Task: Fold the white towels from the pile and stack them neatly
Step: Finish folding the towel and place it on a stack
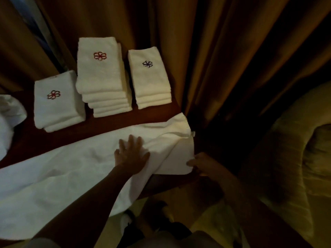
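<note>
Dark wooden table (100, 125) before brown curtains (223, 51); left hand (131, 154) presses flat on the white towel (71, 169), right hand (200, 162) grips its corner.

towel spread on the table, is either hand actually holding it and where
The right hand grips the spread towel at its near right corner, fingers curled on the edge. The left hand only presses flat on top.

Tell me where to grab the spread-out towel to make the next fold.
Probably take the spread towel at its right end, by the corner overhanging the table edge, coming from the right, where the right hand already has its grip. That end hangs free, so fingers can get under it, while the left hand presses flat on the middle.
</note>
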A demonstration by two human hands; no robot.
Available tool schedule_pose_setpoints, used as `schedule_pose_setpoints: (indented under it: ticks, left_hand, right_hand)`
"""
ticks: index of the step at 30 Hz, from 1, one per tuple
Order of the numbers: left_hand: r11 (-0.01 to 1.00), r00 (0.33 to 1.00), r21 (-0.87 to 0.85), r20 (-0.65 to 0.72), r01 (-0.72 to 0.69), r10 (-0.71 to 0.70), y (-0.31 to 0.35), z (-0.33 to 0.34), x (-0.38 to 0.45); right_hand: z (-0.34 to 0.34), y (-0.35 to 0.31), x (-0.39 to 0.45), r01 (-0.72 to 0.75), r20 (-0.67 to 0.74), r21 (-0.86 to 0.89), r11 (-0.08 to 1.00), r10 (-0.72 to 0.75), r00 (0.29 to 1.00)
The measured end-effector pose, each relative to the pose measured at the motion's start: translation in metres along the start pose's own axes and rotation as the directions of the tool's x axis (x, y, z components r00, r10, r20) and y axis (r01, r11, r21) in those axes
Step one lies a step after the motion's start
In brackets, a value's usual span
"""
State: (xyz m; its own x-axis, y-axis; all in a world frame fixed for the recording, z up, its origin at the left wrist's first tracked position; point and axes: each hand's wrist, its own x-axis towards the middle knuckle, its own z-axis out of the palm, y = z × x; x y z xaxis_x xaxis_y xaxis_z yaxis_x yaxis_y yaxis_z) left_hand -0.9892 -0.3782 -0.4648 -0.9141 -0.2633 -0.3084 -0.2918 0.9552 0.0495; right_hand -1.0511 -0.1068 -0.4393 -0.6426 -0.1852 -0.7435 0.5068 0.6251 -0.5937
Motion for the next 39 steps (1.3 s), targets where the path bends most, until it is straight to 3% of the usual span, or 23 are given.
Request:
schedule_pose_setpoints:
  ticks: [6, 8, 11, 15, 18, 22, 24, 25, 27, 28, 29, 31, 34, 39]
  left_hand:
    - [0.998, 1.0, 0.066, 0.0, -0.015, 0.015, -0.014, 0.002, -0.003]
    - [0.995, 1.0, 0.094, 0.003, -0.029, 0.029, -0.016, 0.003, -0.005]
    - [0.997, 1.0, 0.072, -0.008, -0.027, 0.028, -0.015, -0.001, -0.01]
    - [0.997, 0.992, -0.078, -0.127, 0.017, -0.027, -0.018, -0.008, -0.022]
    - [0.998, 0.988, -0.064, -0.154, 0.016, -0.026, -0.029, 0.008, -0.039]
    - [1.0, 0.999, 0.002, -0.04, 0.011, -0.011, -0.053, 0.033, -0.051]
    - [1.0, 0.998, -0.003, -0.053, 0.017, -0.017, -0.057, 0.032, -0.049]
    - [1.0, 0.998, -0.013, -0.057, 0.026, -0.026, -0.056, 0.031, -0.048]
    - [0.999, 0.996, -0.022, -0.072, 0.045, -0.046, -0.05, 0.029, -0.046]
    - [0.999, 0.995, -0.019, -0.083, 0.05, -0.051, -0.045, 0.029, -0.046]
    - [0.999, 0.994, -0.023, -0.093, 0.049, -0.051, -0.04, 0.029, -0.048]
    - [0.998, 0.995, -0.042, -0.091, 0.04, -0.044, -0.037, 0.029, -0.05]
    - [0.999, 0.998, -0.031, -0.055, 0.03, -0.031, -0.045, 0.03, -0.048]
    - [0.999, 1.0, -0.039, -0.025, -0.01, 0.009, -0.059, 0.028, -0.047]
  right_hand:
    - [-0.061, 0.029, -0.005, -0.104, -0.018, -0.367, 0.925, 0.105, 0.994]
    - [-0.059, 0.028, 0.001, -0.076, -0.07, -0.467, 0.881, 0.048, 0.996]
    - [-0.037, 0.009, 0.003, -0.038, -0.237, -0.677, 0.735, -0.169, 0.957]
    - [0.007, -0.019, 0.007, 0.075, -0.344, -0.619, 0.782, -0.355, 0.869]
    - [0.032, -0.02, 0.015, 0.126, -0.3, -0.53, 0.838, -0.325, 0.897]
    - [0.042, 0.005, 0.013, 0.144, -0.232, -0.686, 0.714, -0.401, 0.886]
    - [0.042, 0.022, 0.007, 0.238, -0.214, -0.758, 0.607, -0.577, 0.788]
    - [0.043, 0.03, 0.006, 0.327, -0.182, -0.792, 0.516, -0.71, 0.681]
    - [0.054, 0.044, 0.007, 0.475, 0.009, -0.862, 0.177, -0.932, 0.363]
    - [0.061, 0.048, 0.008, 0.527, 0.16, -0.85, -0.002, -0.954, 0.255]
    - [0.069, 0.048, 0.008, 0.568, 0.292, -0.812, -0.13, -0.935, 0.203]
    - [0.08, 0.046, 0.006, 0.602, 0.413, -0.769, -0.214, -0.886, 0.213]
    - [0.084, 0.051, 0.009, 0.605, 0.416, -0.767, -0.215, -0.884, 0.213]
    - [0.06, 0.054, 0.006, 0.726, 0.478, -0.639, -0.253, -0.871, 0.117]
